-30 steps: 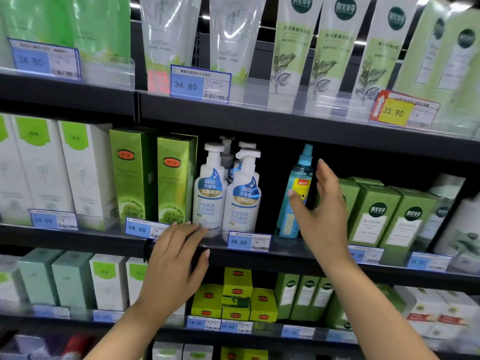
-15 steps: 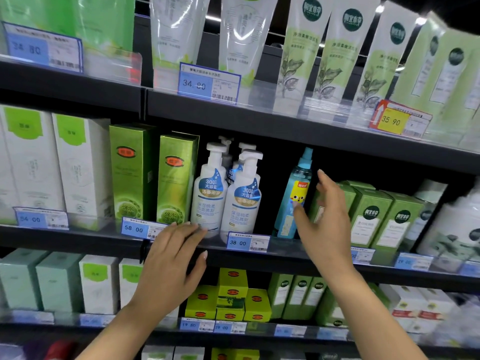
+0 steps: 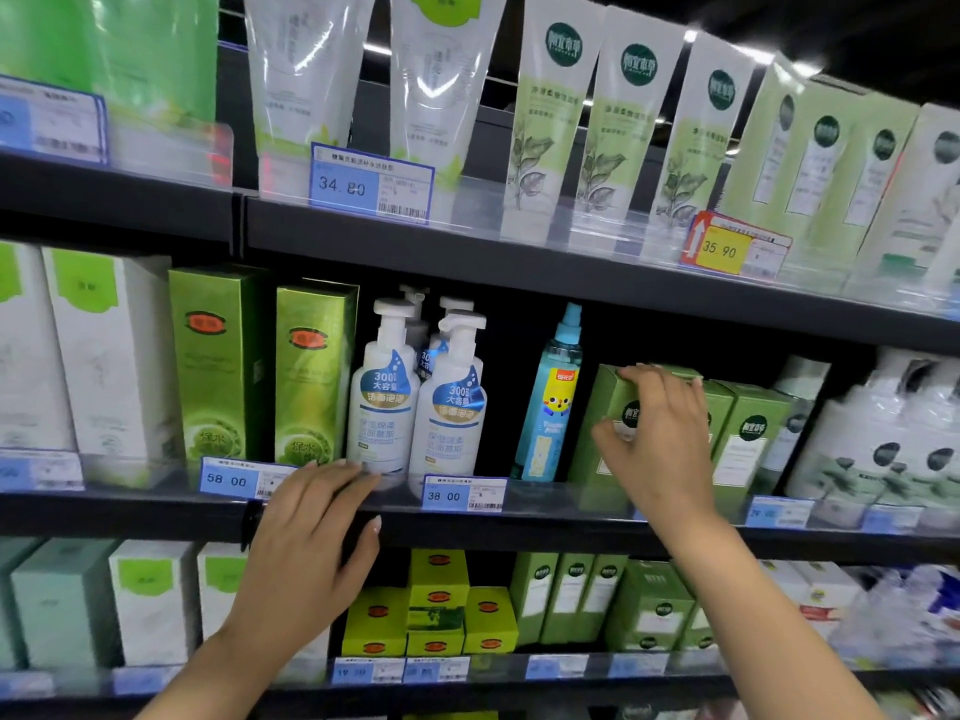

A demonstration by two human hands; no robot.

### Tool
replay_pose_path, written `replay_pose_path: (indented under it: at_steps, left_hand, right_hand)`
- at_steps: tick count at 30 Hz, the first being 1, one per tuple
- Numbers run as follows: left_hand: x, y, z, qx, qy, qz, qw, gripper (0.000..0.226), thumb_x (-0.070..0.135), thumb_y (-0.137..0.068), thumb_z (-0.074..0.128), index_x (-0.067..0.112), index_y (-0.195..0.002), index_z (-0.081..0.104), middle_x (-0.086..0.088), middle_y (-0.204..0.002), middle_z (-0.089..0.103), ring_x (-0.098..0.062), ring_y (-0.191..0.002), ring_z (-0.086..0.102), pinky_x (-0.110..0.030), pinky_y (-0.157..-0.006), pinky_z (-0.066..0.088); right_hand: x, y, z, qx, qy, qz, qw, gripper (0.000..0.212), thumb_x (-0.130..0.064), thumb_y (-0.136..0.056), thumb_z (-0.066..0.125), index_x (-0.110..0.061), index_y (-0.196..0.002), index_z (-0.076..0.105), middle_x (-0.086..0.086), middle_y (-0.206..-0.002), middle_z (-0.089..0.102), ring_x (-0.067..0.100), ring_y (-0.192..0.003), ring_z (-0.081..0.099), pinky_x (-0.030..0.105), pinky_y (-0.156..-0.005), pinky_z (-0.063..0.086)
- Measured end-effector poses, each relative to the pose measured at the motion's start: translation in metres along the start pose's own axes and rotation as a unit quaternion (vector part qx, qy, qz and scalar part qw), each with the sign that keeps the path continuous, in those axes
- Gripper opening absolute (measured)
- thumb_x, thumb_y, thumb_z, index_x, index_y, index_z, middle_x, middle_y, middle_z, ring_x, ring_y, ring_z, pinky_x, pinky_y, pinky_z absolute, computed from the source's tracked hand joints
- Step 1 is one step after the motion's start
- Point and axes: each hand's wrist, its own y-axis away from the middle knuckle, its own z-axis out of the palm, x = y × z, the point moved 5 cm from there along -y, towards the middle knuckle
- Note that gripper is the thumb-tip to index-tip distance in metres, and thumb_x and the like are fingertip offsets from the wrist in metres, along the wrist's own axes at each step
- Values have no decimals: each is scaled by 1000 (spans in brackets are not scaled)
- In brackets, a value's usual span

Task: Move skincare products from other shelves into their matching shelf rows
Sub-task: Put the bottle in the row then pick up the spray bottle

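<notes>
Right hand [image 3: 657,439] is on the leftmost tall matte-green cardboard carton [image 3: 608,433] in the middle shelf's row of matching cartons, fingertips hooked over its top front edge, thumb pressed against the front face: a curled grip that pinches the box rather than wrapping it. The carton stands upright on the black metal middle shelf [image 3: 571,527], just beside a slim turquoise spray bottle with a yellow cartoon label [image 3: 551,402], which leans and looks like the stray here. Left hand [image 3: 306,543] lies with spread, straight fingers flat on the shelf's front lip, below the white foam-pump bottles [image 3: 415,402], holding nothing. The risk, as I judge it: tip that carton forward too briskly and it slides over the clear plastic lip; swing it left and it clips the leaning spray bottle, which could topple into the pump bottles.
</notes>
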Motion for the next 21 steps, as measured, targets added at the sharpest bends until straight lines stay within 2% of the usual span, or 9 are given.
replay_pose_path:
  at_steps: [5, 8, 12, 15, 18, 21]
  left_hand:
    - [2, -1, -3, 4, -1, 1, 1000, 42, 31, -89, 48, 5, -118, 63, -7, -117, 58, -26, -111, 53, -43, -105, 36]
    - [2, -1, -3, 2, -2, 2, 1000, 42, 32, -89, 48, 6, -118, 62, -6, -118, 58, -25, -111, 52, -39, -108, 32]
    - [2, 0, -5, -1, -3, -1, 1000, 42, 33, -89, 48, 7, -119, 62, -6, -118, 57, -25, -112, 51, -35, -110, 28]
    - [3, -1, -6, -2, -1, 0, 1000, 42, 33, -88, 48, 7, -119, 62, -6, -118, 57, -25, -113, 50, -32, -111, 26]
    - [3, 1, -6, 0, 3, 2, 1000, 43, 33, -88, 48, 8, -120, 61, -5, -119, 57, -25, -114, 49, -35, -110, 29]
    - [1, 2, -5, -4, 3, 1, 1000, 43, 34, -89, 48, 9, -120, 61, -5, -121, 56, -25, -116, 49, -38, -108, 32]
  right_hand:
    - [-6, 2, -6, 6, -58, -9, 998, 48, -15, -81, 67, -10, -126, 51, 10, -134, 50, 25, -134, 35, 39, -117, 13]
    - [-24, 5, -11, 18, -126, -36, 991, 52, -15, -85, 65, -9, -133, 45, 7, -141, 44, 19, -139, 27, 36, -116, 19]
    - [-50, 0, -8, -9, -165, -44, 985, 66, -17, -89, 61, -12, -146, 28, 0, -152, 28, 9, -142, 16, 21, -114, 14]
    - [-58, -9, 0, -21, -193, 1, 981, 73, -20, -91, 59, -12, -149, 16, 1, -156, 18, 11, -143, 10, 17, -110, 10]
    - [-58, -15, 14, -29, -215, 55, 975, 78, -21, -91, 59, -9, -150, 8, 3, -158, 12, 14, -144, 11, 14, -107, 10]
    - [-56, -13, 28, -46, -235, 95, 966, 84, -19, -90, 61, -10, -150, 3, 5, -157, 15, 19, -140, 24, 17, -101, 25]
